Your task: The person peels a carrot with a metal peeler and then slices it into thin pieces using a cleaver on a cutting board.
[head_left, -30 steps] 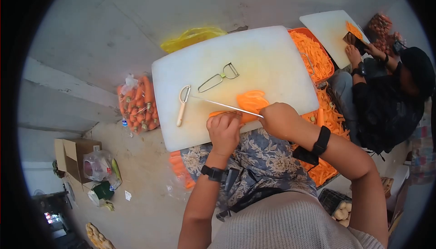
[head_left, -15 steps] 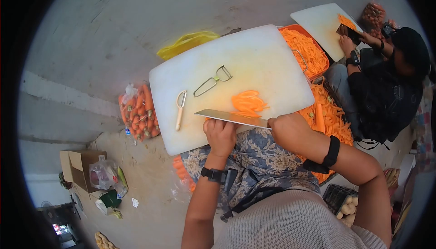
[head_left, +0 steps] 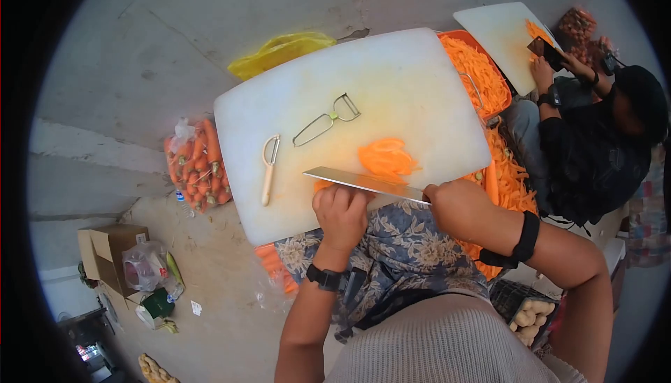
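Note:
A large white cutting board [head_left: 391, 75] lies across my lap. My right hand [head_left: 458, 208] grips the handle of a broad knife [head_left: 353, 179], whose blade lies flat-side up over the board's near edge. My left hand [head_left: 342, 214] presses a piece of carrot [head_left: 323, 186] against the board, just under the blade. A small fan of thin carrot slices [head_left: 386, 157] rests on the board beyond the knife. Two peelers lie to the left: a metal one [head_left: 327, 120] and a cream-handled one [head_left: 268, 168].
An orange tub of carrot strips [head_left: 479, 75] stands at the board's right, with more strips [head_left: 514, 177] below it. A bag of whole carrots [head_left: 196, 166] and a yellow bag [head_left: 279, 51] lie on the floor. A person in black [head_left: 594, 138] cuts on another board [head_left: 500, 33].
The knife went from edge-on over the carrot slices to flat-side up near the board's edge. My hands and the board shifted slightly in view as my head moved.

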`<state>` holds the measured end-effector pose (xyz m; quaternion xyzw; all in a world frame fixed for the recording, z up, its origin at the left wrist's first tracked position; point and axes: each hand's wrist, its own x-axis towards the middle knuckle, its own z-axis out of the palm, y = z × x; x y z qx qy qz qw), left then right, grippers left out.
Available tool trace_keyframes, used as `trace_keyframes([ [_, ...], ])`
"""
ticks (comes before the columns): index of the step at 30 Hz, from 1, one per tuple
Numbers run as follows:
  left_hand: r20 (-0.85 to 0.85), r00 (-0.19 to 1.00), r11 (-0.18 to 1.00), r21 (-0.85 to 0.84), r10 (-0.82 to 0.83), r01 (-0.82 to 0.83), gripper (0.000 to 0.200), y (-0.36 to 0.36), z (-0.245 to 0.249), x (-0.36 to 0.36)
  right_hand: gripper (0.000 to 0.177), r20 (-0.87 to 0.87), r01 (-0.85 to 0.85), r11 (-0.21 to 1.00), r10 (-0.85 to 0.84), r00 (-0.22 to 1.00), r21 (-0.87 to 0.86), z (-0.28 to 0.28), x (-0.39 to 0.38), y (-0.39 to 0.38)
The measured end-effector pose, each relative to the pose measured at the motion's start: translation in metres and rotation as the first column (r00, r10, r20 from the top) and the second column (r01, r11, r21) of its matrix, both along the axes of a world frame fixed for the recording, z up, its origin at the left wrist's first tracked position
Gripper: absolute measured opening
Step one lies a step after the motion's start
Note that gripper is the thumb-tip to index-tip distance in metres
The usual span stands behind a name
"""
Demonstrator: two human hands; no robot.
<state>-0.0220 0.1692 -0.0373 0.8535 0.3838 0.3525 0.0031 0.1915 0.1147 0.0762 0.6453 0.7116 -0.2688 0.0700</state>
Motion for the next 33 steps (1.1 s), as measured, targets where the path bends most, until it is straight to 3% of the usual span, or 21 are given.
trace_keyframes([
  [9,0.001,1.0,1.0,-0.008,0.002,-0.002,0.019,0.0,0.0,0.0,0.013,-0.049,0.013,1.0,-0.013,0.999,-0.011,-0.018,-0.012,0.015],
  [17,-0.014,1.0,0.999,-0.036,-0.011,0.011,0.024,-0.001,0.0,-0.003,0.016,-0.157,0.015,0.984,0.013,0.988,0.176,-0.066,-0.005,0.019],
  [21,-0.022,0.999,0.999,-0.035,-0.026,0.025,0.027,-0.002,-0.001,-0.005,0.018,-0.16,0.0,0.972,0.038,0.986,0.235,-0.062,-0.007,0.015],
  [26,0.02,0.999,0.999,-0.021,-0.029,0.029,0.024,-0.002,0.0,-0.002,0.021,-0.137,0.12,0.953,-0.084,0.987,0.278,-0.041,-0.011,0.001],
  [33,0.009,1.0,1.0,0.016,-0.019,0.019,0.024,-0.001,-0.008,-0.004,0.018,-0.09,0.086,0.957,-0.064,0.994,0.277,-0.027,-0.01,-0.013],
])
